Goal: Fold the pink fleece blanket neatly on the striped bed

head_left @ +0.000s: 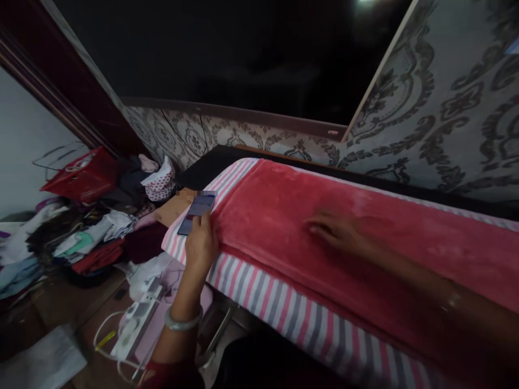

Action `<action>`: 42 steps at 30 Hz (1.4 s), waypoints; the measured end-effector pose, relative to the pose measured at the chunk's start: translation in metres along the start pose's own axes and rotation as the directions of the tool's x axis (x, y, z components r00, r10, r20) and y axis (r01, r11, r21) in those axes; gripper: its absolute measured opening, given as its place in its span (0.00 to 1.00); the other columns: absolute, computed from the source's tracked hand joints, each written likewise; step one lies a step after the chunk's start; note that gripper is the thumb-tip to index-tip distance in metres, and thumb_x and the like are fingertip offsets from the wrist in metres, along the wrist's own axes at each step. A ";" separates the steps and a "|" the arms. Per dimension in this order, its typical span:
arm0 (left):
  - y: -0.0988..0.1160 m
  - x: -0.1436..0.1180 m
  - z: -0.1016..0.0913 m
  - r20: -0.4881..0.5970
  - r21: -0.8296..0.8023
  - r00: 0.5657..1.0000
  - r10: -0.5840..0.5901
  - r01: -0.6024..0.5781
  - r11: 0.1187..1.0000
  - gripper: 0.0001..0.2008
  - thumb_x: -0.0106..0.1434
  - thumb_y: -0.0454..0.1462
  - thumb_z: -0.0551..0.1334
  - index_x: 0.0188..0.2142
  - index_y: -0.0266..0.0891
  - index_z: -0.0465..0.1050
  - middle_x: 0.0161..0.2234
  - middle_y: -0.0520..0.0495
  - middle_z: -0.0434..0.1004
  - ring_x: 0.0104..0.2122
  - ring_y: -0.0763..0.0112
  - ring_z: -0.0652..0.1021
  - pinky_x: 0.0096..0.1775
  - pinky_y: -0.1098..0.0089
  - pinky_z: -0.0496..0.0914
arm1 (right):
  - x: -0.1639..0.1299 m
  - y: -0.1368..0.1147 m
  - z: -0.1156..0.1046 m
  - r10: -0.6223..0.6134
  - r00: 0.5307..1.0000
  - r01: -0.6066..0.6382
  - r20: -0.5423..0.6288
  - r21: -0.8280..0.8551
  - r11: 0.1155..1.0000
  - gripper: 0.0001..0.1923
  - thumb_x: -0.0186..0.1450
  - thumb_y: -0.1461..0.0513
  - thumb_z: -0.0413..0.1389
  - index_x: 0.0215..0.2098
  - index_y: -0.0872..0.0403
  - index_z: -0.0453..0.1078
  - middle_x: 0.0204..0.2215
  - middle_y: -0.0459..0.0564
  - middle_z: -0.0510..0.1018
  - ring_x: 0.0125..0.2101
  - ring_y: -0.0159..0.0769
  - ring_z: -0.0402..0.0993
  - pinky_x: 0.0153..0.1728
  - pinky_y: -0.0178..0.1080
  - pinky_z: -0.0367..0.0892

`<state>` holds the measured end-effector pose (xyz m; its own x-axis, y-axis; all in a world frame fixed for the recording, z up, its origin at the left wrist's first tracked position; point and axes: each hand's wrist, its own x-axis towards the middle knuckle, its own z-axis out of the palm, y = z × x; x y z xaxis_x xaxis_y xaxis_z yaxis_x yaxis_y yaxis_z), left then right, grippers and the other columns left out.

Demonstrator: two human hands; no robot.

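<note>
My left hand [200,243], with a pale bangle on the wrist, grips the lower right edge of a dark smartphone [204,203]. The phone is over the left end of a striped cloth [279,302] in pink, grey and white. On that cloth lies a plush red blanket [259,210], spread smooth. My right hand [332,229] is over the middle of the blanket. Motion smears its fingers, and whether it touches the fabric cannot be told. The forearm crosses the blanket from the right.
A large dark television [243,59] hangs on the patterned wall above a black tabletop [206,165]. Clothes [97,243] are heaped at left beside a red basket [85,175]. A white power strip [138,319] with cables sits lower left, near a brown cardboard piece [172,208].
</note>
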<state>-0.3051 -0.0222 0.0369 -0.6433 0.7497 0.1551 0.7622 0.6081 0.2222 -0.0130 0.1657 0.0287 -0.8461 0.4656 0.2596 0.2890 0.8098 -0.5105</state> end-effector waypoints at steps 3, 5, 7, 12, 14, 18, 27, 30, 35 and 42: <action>-0.002 -0.001 0.004 -0.042 -0.085 0.999 0.035 -0.038 0.996 0.25 0.69 0.35 0.53 0.64 0.35 0.61 0.55 0.32 0.67 0.46 0.52 0.77 0.43 0.58 0.74 | -0.062 -0.037 0.008 -0.014 0.998 0.012 0.062 0.020 1.000 0.15 0.73 0.57 0.49 0.48 0.50 0.75 0.44 0.55 0.80 0.42 0.42 0.77 0.44 0.45 0.74; -0.005 -0.002 0.006 -0.073 -0.118 0.996 0.050 -0.058 0.991 0.25 0.68 0.35 0.54 0.64 0.35 0.61 0.54 0.32 0.68 0.45 0.53 0.77 0.42 0.58 0.74 | -0.085 -0.052 0.017 -0.014 0.999 0.015 0.049 -0.016 1.000 0.15 0.73 0.56 0.50 0.52 0.50 0.74 0.45 0.55 0.78 0.42 0.42 0.76 0.43 0.45 0.74; -0.007 -0.003 0.006 -0.119 -0.098 0.989 0.082 -0.094 0.991 0.25 0.67 0.35 0.55 0.63 0.33 0.64 0.53 0.31 0.69 0.46 0.51 0.76 0.45 0.56 0.73 | -0.095 -0.059 0.028 -0.029 1.000 0.029 0.003 -0.067 0.997 0.16 0.73 0.57 0.50 0.54 0.50 0.72 0.44 0.56 0.77 0.42 0.43 0.75 0.42 0.46 0.74; -0.002 -0.024 0.003 -0.229 0.091 0.933 0.276 -0.262 0.961 0.22 0.63 0.31 0.57 0.56 0.35 0.74 0.55 0.32 0.71 0.52 0.44 0.70 0.51 0.47 0.68 | -0.101 -0.058 0.050 -0.115 0.984 0.083 -0.136 -0.220 0.972 0.16 0.72 0.62 0.50 0.55 0.52 0.72 0.43 0.57 0.76 0.42 0.45 0.73 0.42 0.47 0.72; 0.003 -0.035 0.006 -0.140 0.103 0.873 0.468 -0.457 0.884 0.22 0.62 0.30 0.57 0.55 0.39 0.75 0.56 0.35 0.72 0.53 0.46 0.70 0.52 0.49 0.67 | -0.103 -0.057 0.057 -0.146 0.972 0.094 -0.184 -0.261 0.961 0.17 0.72 0.65 0.48 0.56 0.53 0.71 0.43 0.57 0.76 0.41 0.44 0.73 0.41 0.45 0.72; 0.008 -0.043 0.016 0.019 0.044 0.715 0.698 -0.699 0.714 0.20 0.67 0.30 0.55 0.56 0.39 0.73 0.55 0.39 0.76 0.54 0.53 0.72 0.55 0.53 0.65 | -0.109 -0.056 0.066 -0.159 0.966 0.082 -0.205 -0.340 0.937 0.21 0.70 0.69 0.47 0.57 0.55 0.71 0.45 0.58 0.76 0.43 0.44 0.72 0.43 0.44 0.71; 0.000 -0.032 0.026 -0.014 0.072 0.704 0.710 -0.708 0.703 0.17 0.66 0.29 0.54 0.50 0.36 0.77 0.48 0.37 0.79 0.49 0.54 0.75 0.50 0.55 0.69 | -0.115 -0.068 0.071 -0.156 0.948 0.020 -0.278 -0.436 0.900 0.18 0.69 0.72 0.48 0.51 0.57 0.74 0.40 0.56 0.77 0.40 0.43 0.69 0.41 0.44 0.68; -0.005 -0.033 0.023 -0.018 0.053 0.685 0.728 -0.726 0.685 0.17 0.65 0.29 0.55 0.48 0.36 0.77 0.47 0.37 0.79 0.48 0.54 0.76 0.50 0.55 0.70 | -0.125 -0.067 0.069 -0.145 0.951 0.019 -0.274 -0.416 0.909 0.19 0.68 0.73 0.48 0.51 0.56 0.74 0.40 0.56 0.76 0.41 0.43 0.69 0.41 0.43 0.67; 0.000 -0.029 0.016 -0.052 0.076 0.698 0.714 -0.711 0.700 0.18 0.59 0.29 0.55 0.45 0.36 0.78 0.45 0.38 0.80 0.45 0.53 0.77 0.48 0.56 0.72 | -0.166 -0.059 0.052 -0.078 0.946 -0.069 -0.315 -0.431 0.900 0.17 0.68 0.71 0.48 0.49 0.54 0.74 0.40 0.55 0.76 0.40 0.42 0.68 0.41 0.43 0.66; 0.114 -0.052 0.034 -0.192 -0.106 0.402 0.895 -0.915 0.389 0.16 0.67 0.35 0.51 0.45 0.36 0.76 0.45 0.38 0.79 0.45 0.56 0.79 0.48 0.57 0.74 | -0.235 -0.038 0.020 0.106 0.885 -0.323 -0.454 -0.433 0.842 0.13 0.69 0.67 0.53 0.49 0.53 0.75 0.41 0.55 0.77 0.42 0.42 0.69 0.43 0.44 0.67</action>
<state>-0.1823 0.0175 0.0218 0.4094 0.7959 0.4459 0.8774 -0.4775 0.0467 0.1659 0.0184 -0.0289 -0.5148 0.6597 0.5475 0.7104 0.6858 -0.1584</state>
